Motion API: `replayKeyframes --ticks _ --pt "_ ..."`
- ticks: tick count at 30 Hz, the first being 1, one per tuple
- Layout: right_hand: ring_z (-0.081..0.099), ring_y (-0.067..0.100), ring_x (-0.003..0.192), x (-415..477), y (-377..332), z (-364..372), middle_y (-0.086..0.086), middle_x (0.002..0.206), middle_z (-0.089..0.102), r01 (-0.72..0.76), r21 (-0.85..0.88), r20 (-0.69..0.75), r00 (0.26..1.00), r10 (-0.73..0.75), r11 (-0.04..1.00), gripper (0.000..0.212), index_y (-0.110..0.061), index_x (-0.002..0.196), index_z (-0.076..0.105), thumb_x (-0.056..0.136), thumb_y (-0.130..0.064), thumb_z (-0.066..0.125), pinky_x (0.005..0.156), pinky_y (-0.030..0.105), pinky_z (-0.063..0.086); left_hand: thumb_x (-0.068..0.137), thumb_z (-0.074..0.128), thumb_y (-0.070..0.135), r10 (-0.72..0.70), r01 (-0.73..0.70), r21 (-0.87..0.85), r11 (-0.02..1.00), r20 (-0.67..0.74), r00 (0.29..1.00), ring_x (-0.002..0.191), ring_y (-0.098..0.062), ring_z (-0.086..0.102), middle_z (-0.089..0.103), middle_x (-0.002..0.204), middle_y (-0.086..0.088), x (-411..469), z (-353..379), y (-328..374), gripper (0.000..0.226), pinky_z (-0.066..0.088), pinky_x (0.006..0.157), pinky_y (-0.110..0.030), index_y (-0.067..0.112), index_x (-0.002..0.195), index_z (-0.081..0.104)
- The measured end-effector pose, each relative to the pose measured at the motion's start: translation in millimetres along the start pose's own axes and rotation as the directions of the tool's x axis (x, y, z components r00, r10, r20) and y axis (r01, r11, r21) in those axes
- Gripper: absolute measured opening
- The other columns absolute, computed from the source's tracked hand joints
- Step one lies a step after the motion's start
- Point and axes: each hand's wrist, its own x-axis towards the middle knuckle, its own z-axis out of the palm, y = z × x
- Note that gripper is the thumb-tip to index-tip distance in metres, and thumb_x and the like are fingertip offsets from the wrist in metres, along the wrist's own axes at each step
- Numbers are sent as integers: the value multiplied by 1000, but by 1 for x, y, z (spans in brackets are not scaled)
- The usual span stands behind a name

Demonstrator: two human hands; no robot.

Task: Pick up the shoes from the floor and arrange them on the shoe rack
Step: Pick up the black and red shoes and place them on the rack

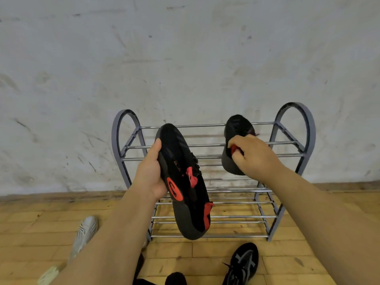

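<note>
A grey metal shoe rack [287, 155] with several tiers of bars stands against the wall. My left hand [150, 173] grips a black shoe with red accents [185, 182] by its side, held tilted in front of the rack's left half. My right hand [253, 155] holds the matching black and red shoe [236, 128] over the top tier on the right, toe pointing at the wall. On the floor lie a black sneaker with grey stripes [242, 264] and a white sneaker [84, 235].
A scuffed white wall [185, 58] rises right behind the rack. The floor [298, 254] is yellowish wood planks. Another dark shoe [174, 278] shows at the bottom edge, partly behind my left forearm.
</note>
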Motion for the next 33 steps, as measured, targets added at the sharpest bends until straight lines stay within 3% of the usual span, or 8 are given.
replayKeyframes --ticks 5,10,18,22,24,27,29,33 --pt "51 13 94 -9 -1 0 -10 107 57 -55 65 -7 998 56 996 40 -27 145 54 106 -21 47 78 30 39 102 49 58 8 -8 -8 1000 21 1000 103 -41 75 75 120 -20 10 -8 2 53 57 86 -54 16 131 67" --pt "53 16 116 -20 -5 -4 -7 127 62 -71 60 65 996 67 996 50 -31 155 42 106 -37 50 92 33 43 103 48 58 22 -20 -35 999 41 999 103 -41 75 75 121 -20 11 -1 -1 54 58 84 -53 16 132 67" --pt "27 20 150 -38 -20 -19 -5 162 37 -74 20 8 997 74 997 76 -33 160 30 95 -46 67 122 41 28 101 50 60 41 -39 -63 997 24 999 115 -44 70 72 128 -19 7 8 -4 57 53 100 -61 18 137 65" --pt "45 8 132 -47 -45 -30 -14 147 44 -48 125 -40 998 54 991 69 -40 153 38 92 -48 69 107 27 39 102 48 60 77 -77 -87 993 -8 997 112 -41 72 74 125 -17 1 16 -3 56 56 97 -57 18 134 67" --pt "51 -3 118 -54 -60 -29 -22 138 45 -79 279 75 995 61 957 67 -51 151 35 92 -51 68 96 21 45 103 46 60 104 -105 -105 989 -17 994 110 -37 74 77 119 -15 -3 19 -2 54 58 92 -53 18 129 70" --pt "45 -12 130 -60 -70 -19 -34 147 41 -172 421 295 954 45 891 64 -68 148 26 98 -51 61 104 21 43 103 44 63 126 -133 -126 983 -67 990 113 -37 72 77 118 -15 -5 24 -2 58 57 95 -53 18 128 70" --pt "38 -32 122 -61 -73 -16 -52 135 44 -235 554 367 930 19 798 60 -72 142 29 103 -38 60 96 3 39 100 46 67 140 -148 -102 984 -82 987 119 -38 69 72 130 -15 -8 26 1 64 54 101 -57 21 140 64" --pt "53 -20 123 -66 -73 -10 -41 130 60 -328 664 408 912 42 672 60 -50 150 42 102 -21 64 95 5 45 109 40 51 467 -404 331 853 -138 874 111 -16 63 59 145 9 -19 29 6 51 55 89 -40 58 157 23"
